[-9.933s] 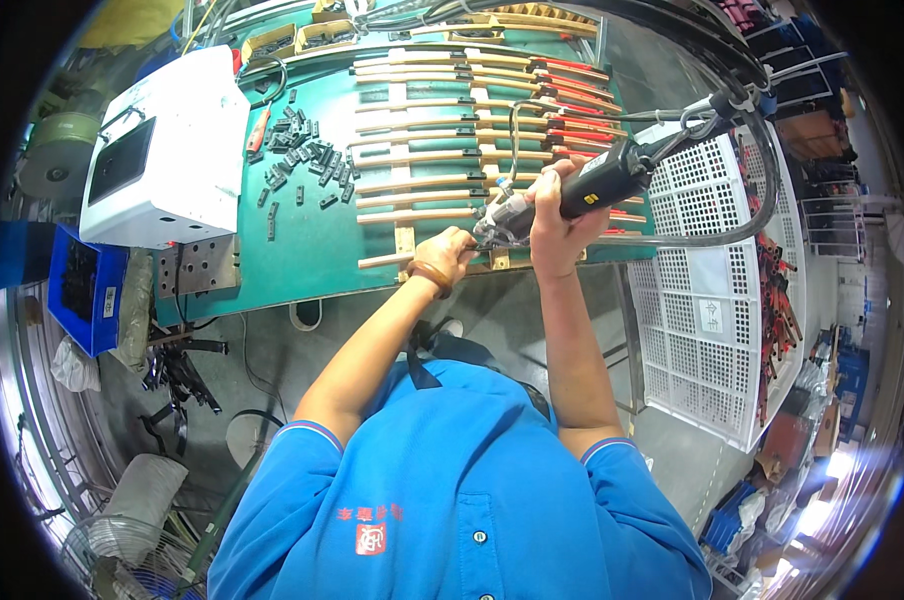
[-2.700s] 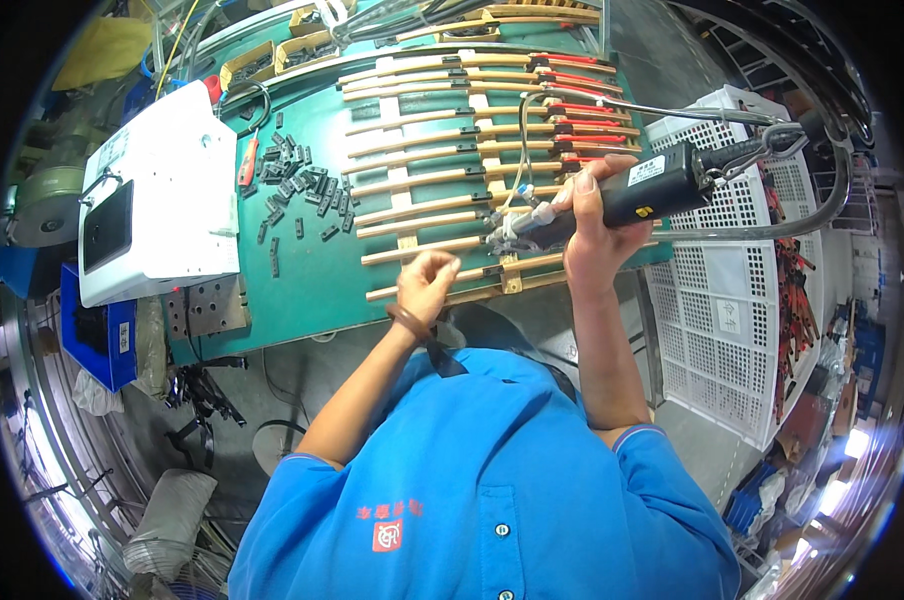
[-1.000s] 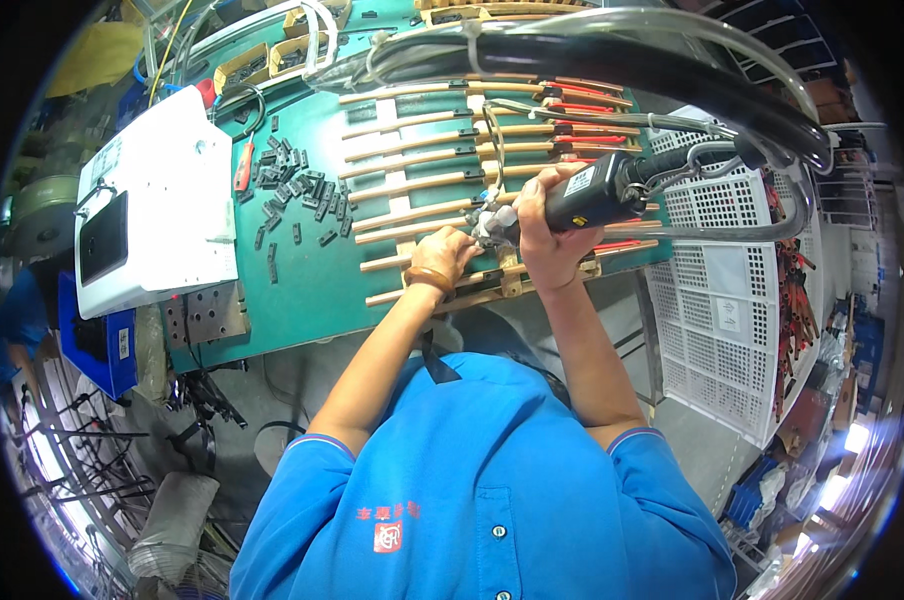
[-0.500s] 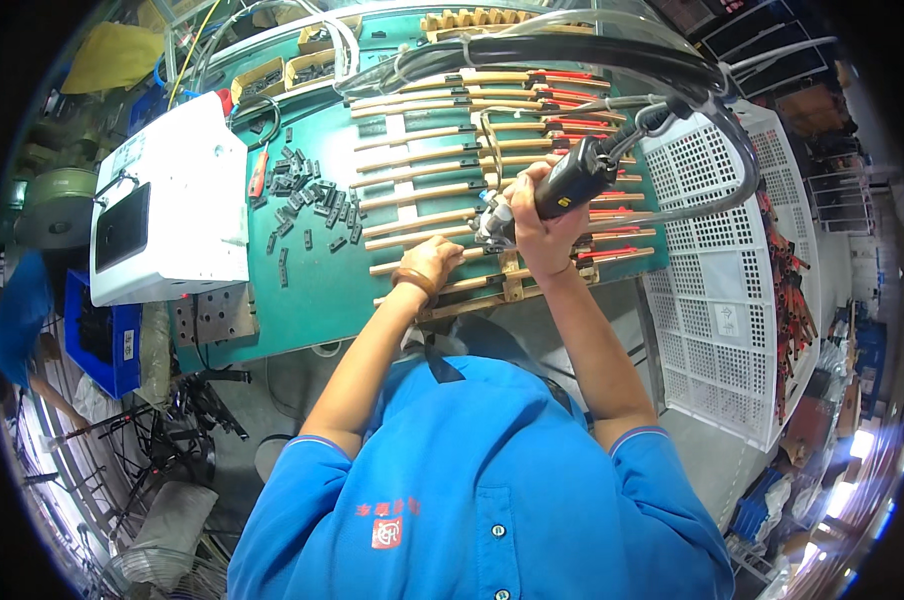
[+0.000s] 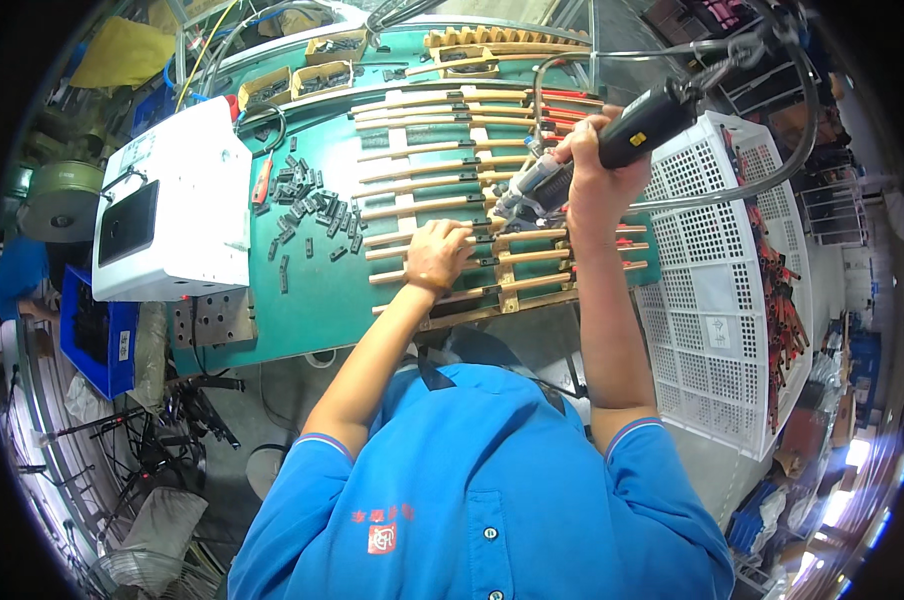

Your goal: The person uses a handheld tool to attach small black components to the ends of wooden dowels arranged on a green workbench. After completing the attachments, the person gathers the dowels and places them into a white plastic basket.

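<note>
My right hand (image 5: 604, 180) grips a black power screwdriver (image 5: 654, 126), its metal nose slanting down to the left. That nose is over the middle of a row of pale wooden rods (image 5: 404, 210) lying side by side on a wooden rack (image 5: 509, 296). My left hand (image 5: 438, 253) rests on the nearer rods, fingers bent around one beside its small black fitting. Several rods carry such a black fitting (image 5: 488, 262) near the middle, and many have red parts at their right ends. Just where the screwdriver's tip touches is hard to make out.
Loose black pieces (image 5: 309, 205) and an orange-handled tool (image 5: 263, 180) lie on the green table (image 5: 322, 310). At the left stands a white machine (image 5: 172, 210). Cardboard boxes (image 5: 322, 80) line the far side. A white perforated crate (image 5: 707, 330) is at the right; the screwdriver's hose loops over it.
My right hand has lifted the screwdriver and shifted it right and away from me. My left hand has moved slightly farther away, to rods higher in the row.
</note>
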`<state>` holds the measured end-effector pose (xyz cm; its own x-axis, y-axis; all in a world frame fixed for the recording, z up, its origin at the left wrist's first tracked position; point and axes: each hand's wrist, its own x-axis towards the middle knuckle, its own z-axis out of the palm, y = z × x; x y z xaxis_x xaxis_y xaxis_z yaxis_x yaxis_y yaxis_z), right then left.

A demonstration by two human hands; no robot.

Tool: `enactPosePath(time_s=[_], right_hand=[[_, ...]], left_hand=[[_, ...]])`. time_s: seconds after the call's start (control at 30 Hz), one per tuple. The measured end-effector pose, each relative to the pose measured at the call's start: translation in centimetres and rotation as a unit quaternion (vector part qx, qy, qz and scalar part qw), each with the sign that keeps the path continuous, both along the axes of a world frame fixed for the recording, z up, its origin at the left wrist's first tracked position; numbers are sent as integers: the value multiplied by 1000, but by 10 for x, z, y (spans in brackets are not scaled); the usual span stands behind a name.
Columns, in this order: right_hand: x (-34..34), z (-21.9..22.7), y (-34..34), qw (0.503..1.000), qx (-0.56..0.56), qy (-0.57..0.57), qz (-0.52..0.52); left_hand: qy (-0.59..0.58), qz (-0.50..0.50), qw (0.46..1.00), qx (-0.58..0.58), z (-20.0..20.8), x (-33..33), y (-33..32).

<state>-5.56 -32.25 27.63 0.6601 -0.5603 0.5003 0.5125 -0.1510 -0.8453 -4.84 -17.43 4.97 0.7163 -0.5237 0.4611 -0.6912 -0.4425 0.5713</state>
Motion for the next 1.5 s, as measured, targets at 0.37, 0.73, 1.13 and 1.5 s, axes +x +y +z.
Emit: enactPosePath(time_s=[0.37, 0.73, 1.13, 1.5], right_hand=[[3, -61, 0, 999, 44, 6, -8], [5, -68, -2, 1000, 10, 9, 0], [2, -64, 10, 1000, 19, 7, -12], [-1, -71, 7, 999, -23, 21, -36]], left_hand=[[65, 0, 998, 24, -27, 12, -26], [92, 7, 995, 32, -17, 11, -28], [69, 1, 995, 66, -24, 9, -28], [67, -8, 993, 95, -20, 8, -28]])
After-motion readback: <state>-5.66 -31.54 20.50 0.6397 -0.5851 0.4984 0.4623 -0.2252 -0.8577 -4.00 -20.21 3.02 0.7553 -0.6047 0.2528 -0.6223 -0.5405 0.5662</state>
